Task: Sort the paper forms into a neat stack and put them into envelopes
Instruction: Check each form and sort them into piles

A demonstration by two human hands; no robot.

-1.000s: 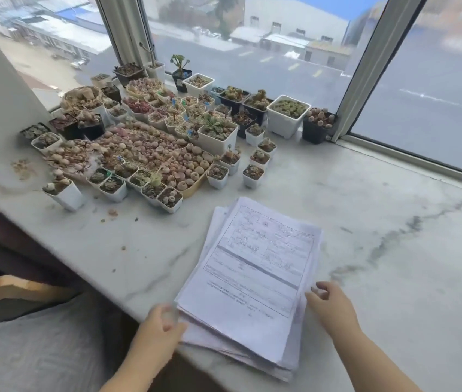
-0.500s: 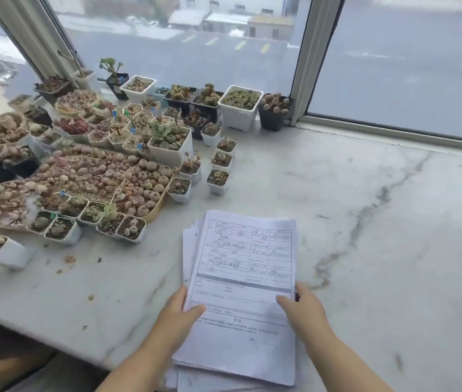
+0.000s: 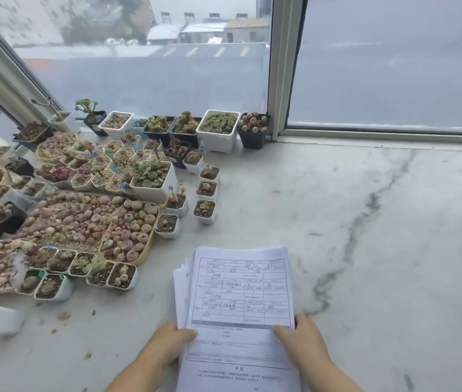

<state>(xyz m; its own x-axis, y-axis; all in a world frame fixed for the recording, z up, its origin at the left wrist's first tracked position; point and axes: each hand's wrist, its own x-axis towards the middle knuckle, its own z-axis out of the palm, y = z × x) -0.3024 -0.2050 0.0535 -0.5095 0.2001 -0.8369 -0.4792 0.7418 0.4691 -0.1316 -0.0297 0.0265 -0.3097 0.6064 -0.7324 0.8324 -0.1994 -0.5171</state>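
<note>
Sorting is only begun: paper forms (image 3: pixel 239 309) lie at the near edge of the marble sill (image 3: pixel 365 222), their left edges fanned. Left hand (image 3: pixel 167 342) and right hand (image 3: pixel 300 339) pinch the sides. No envelopes are visible, so filling remains

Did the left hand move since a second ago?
Yes. The left hand slid up along the paper stack, away from the marble sill's near edge and toward the plant pots; its thumb now lies on the top form.

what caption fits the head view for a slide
Both hands, left and right, grip paper forms on marble sill.
</note>
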